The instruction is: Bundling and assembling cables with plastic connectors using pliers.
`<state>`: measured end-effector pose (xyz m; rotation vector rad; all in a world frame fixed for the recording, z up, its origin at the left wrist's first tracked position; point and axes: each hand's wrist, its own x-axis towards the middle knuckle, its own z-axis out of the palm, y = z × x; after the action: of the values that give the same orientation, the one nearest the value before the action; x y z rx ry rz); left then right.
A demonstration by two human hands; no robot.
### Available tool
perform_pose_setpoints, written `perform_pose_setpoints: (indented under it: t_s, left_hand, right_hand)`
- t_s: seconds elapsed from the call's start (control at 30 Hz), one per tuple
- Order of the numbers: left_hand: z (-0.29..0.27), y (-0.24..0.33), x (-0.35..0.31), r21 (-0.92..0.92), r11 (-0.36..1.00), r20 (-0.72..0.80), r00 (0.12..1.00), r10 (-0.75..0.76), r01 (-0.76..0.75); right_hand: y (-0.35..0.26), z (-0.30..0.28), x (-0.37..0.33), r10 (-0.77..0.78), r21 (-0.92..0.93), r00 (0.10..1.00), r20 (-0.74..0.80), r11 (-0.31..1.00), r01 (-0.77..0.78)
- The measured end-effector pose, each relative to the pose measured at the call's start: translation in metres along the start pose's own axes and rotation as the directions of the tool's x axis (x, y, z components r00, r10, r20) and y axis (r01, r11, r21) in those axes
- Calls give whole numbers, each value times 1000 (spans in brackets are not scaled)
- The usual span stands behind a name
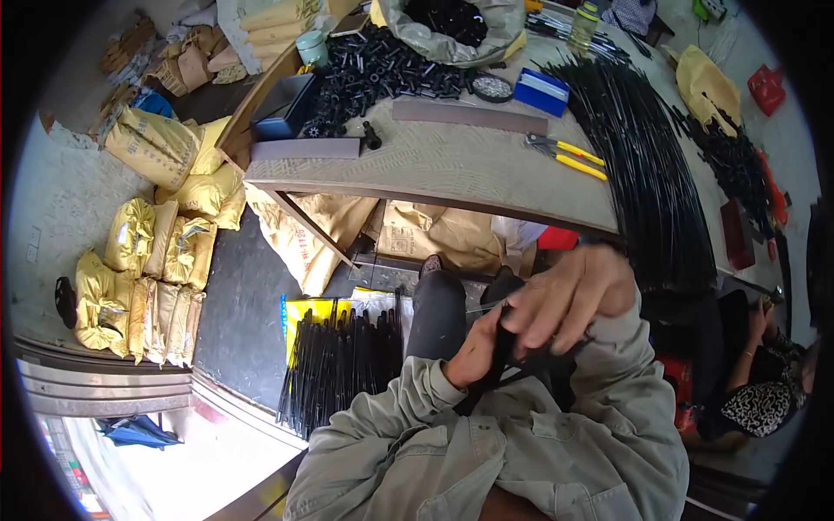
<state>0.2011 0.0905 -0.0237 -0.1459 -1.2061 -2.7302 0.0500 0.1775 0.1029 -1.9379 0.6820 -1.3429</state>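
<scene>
Clearly, the dark piece (pixel 501 352) is between the two hands, over the lap: L hand (pixel 473 349) is closed round it, thumb up; R hand (pixel 578 291) is just above and to the right w/ fingers half curled and blurred, so can't tell if it grips anything. Its full shape is hidden (sleeves and motion blur don't help), but it's prob. light, fairly stiff lengthwise and a bit springy, maybe slick if it's plastic. Best hold is approx. mid-length w/ L fingers, leaving the upper end free for R fingertips; squeezing hard looks unnecessary.

Just beyond the hands, the tabletop (pixel 434 178) is grey, worn and scuffed. Ahead and right of them lie long black rods (pixel 647 165), w/ yellow-handled cutters (pixel 578 163) beside; ahead and left, a heap of small black fittings (pixel 373 74). Left of the hands and lower, more black rods (pixel 339 369) lie bunched near the legs. Farther left, yellow sacks (pixel 156 269) are stacked past the dark floor (pixel 239 295); well right of the hands sits a co-worker (pixel 756 404).
</scene>
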Motion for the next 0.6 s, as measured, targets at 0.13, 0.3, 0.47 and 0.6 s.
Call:
perform_pose_setpoints:
  t_s: [0.13, 0.3, 0.47, 0.6]
  left_hand:
    - [-24, 9, 20, 260, 951, -78, 985, -152, 167]
    - [-48, -4, 39, 113, 952, -157, 951, -267, 286]
    - [-50, -3, 41, 125, 941, -209, 936, -285, 314]
    - [-53, 4, 48, 109, 926, -209, 919, -333, 361]
  right_hand:
    - [60, -63, 50, 320, -7, 637, -701, 890, -455]
    - [199, -158, 78, 392, -453, 561, -729, 338, -825]
    - [239, -167, 113, 368, -512, 452, -813, -80, -855]
    - [226, -204, 90, 341, -504, 488, -804, 45, -862]
